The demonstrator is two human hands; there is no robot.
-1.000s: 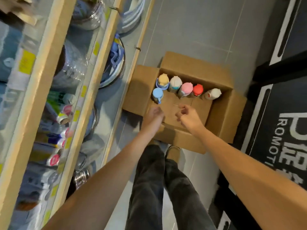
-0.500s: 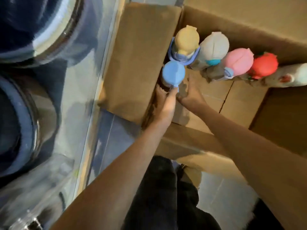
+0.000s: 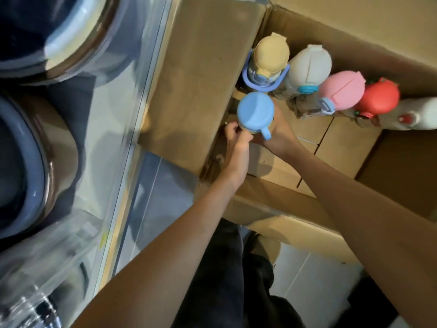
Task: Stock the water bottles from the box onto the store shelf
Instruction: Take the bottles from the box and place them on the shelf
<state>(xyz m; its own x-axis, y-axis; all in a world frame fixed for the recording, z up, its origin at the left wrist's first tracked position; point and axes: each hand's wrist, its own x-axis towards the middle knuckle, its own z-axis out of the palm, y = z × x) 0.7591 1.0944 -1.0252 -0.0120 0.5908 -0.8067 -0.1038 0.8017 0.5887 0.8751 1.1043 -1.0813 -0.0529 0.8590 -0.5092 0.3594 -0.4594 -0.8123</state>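
Note:
An open cardboard box (image 3: 198,67) sits on the floor and holds several water bottles, seen from above. The blue-lidded bottle (image 3: 255,111) stands nearest me. My left hand (image 3: 236,140) grips its left side and my right hand (image 3: 277,133) wraps its right side below the lid. Behind it stand a yellow-lidded bottle (image 3: 272,54), a white-lidded bottle (image 3: 308,65), a pink-lidded bottle (image 3: 341,87), a red-lidded bottle (image 3: 378,95) and a white bottle (image 3: 421,113) lying at the right. The bottle bodies are mostly hidden under their lids.
The store shelf edge (image 3: 142,95) runs along the left, with large blue-rimmed bowls (image 3: 28,162) and clear containers (image 3: 47,268) under it. My dark trousers (image 3: 231,268) and a shoe (image 3: 267,247) are below, on grey floor tiles (image 3: 307,292).
The view has dropped closer to the box. Both hands went from open above the box floor to closing around the blue-lidded bottle.

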